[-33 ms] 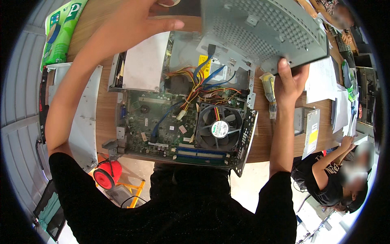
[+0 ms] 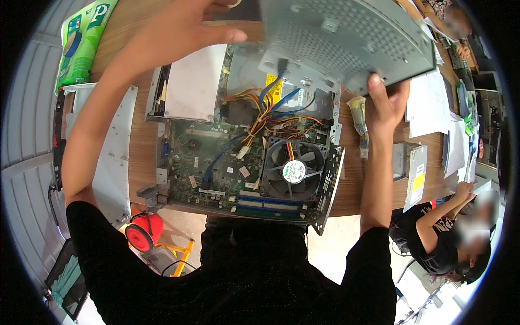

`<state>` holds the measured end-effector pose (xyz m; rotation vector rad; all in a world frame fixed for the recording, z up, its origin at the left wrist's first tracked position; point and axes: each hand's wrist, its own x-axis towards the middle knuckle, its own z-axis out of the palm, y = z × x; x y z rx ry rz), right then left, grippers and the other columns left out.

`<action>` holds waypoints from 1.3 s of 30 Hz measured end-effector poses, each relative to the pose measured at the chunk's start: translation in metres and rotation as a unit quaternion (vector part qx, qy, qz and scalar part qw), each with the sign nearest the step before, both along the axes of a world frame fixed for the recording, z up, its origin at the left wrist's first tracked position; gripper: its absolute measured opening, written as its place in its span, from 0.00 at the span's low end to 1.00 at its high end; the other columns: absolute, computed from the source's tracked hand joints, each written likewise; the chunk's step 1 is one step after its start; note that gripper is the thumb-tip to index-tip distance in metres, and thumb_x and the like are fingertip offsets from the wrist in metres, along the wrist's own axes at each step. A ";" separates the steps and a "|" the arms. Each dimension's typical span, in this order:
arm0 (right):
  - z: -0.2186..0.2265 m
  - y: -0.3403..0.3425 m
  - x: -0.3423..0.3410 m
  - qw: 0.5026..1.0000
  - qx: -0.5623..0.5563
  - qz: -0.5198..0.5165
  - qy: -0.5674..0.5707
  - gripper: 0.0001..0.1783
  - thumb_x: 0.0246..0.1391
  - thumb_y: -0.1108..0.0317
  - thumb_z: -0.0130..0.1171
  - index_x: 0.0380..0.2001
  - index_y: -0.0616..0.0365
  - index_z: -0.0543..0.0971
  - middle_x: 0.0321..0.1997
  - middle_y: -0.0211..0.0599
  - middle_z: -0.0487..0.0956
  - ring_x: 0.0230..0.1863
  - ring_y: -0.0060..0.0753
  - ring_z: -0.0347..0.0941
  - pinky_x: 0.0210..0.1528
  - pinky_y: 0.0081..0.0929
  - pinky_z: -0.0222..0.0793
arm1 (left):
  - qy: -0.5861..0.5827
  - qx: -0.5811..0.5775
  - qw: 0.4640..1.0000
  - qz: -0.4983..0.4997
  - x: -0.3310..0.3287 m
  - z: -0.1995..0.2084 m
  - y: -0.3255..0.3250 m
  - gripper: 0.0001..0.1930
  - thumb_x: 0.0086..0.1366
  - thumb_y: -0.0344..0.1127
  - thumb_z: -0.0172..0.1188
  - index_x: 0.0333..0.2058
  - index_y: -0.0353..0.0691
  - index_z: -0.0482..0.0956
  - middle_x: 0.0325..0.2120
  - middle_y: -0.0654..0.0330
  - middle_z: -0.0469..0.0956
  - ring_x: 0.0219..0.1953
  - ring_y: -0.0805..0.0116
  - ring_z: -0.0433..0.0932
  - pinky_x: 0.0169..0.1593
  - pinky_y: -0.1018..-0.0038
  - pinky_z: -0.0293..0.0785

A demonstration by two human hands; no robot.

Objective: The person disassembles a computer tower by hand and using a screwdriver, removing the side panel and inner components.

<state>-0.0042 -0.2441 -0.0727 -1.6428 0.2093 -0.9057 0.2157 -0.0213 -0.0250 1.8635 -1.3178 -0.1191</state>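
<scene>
An opened computer case (image 2: 216,203) lies on the wooden table, showing a green motherboard (image 2: 189,162), a black fan (image 2: 294,168) and a bundle of coloured cables (image 2: 260,116). Above its far right part, a grey perforated metal case cover (image 2: 346,38) is held tilted. My right hand (image 2: 385,103) grips the cover's lower right edge, thumb on its near face. At the top left, my left hand (image 2: 197,30) has its thumb stretched out, apart from the cover. Its fingertips run to the picture's upper edge, beside a pale curved object (image 2: 234,3) I cannot identify.
At left lie a long metal panel (image 2: 111,157) and a green bag (image 2: 81,59). Right of the case are a plastic-wrapped item (image 2: 358,122), a metal drive-like box (image 2: 414,179) and papers (image 2: 428,108). Another person (image 2: 433,233) sits at lower right. A red round object (image 2: 143,232) is below the table.
The metal cover has shifted slightly left and down with my right hand. My left hand has barely moved.
</scene>
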 end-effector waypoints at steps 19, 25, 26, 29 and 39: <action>0.016 -0.018 0.027 0.946 -0.196 0.143 0.216 0.28 0.42 0.71 0.68 0.48 0.64 0.71 0.43 0.41 0.79 0.45 0.27 0.72 0.51 0.27 0.65 | 0.048 0.129 0.990 0.005 -0.002 -0.035 -0.005 0.30 0.46 0.44 0.71 0.45 0.32 0.73 0.37 0.48 0.79 0.41 0.57 0.78 0.46 0.68 0.72; 0.021 -0.020 0.026 0.937 -0.208 0.152 0.235 0.28 0.43 0.71 0.68 0.49 0.64 0.70 0.44 0.40 0.78 0.44 0.29 0.73 0.50 0.27 0.65 | 0.027 0.147 0.989 0.008 -0.001 -0.042 -0.006 0.31 0.46 0.43 0.70 0.46 0.33 0.71 0.37 0.47 0.79 0.43 0.55 0.78 0.48 0.67 0.71; 0.018 -0.020 0.025 0.942 -0.176 0.173 0.227 0.28 0.44 0.72 0.67 0.50 0.63 0.69 0.43 0.39 0.78 0.44 0.28 0.73 0.49 0.26 0.66 | 0.019 0.152 0.988 -0.002 0.000 -0.043 -0.005 0.32 0.46 0.43 0.70 0.47 0.33 0.70 0.38 0.47 0.79 0.43 0.54 0.78 0.48 0.66 0.71; 0.024 -0.011 0.018 0.918 -0.225 0.151 0.290 0.28 0.45 0.71 0.66 0.50 0.62 0.68 0.42 0.40 0.78 0.43 0.27 0.73 0.47 0.26 0.67 | 0.018 0.134 0.991 -0.025 0.001 -0.043 -0.001 0.32 0.48 0.41 0.69 0.49 0.33 0.68 0.38 0.46 0.79 0.44 0.53 0.77 0.50 0.66 0.70; -0.001 -0.006 0.014 0.956 -0.150 0.124 0.220 0.28 0.43 0.67 0.67 0.48 0.62 0.68 0.34 0.46 0.80 0.33 0.40 0.76 0.39 0.30 0.70 | 0.039 0.142 0.989 -0.026 0.001 -0.039 -0.002 0.33 0.48 0.40 0.69 0.50 0.33 0.66 0.37 0.47 0.79 0.42 0.53 0.78 0.48 0.66 0.70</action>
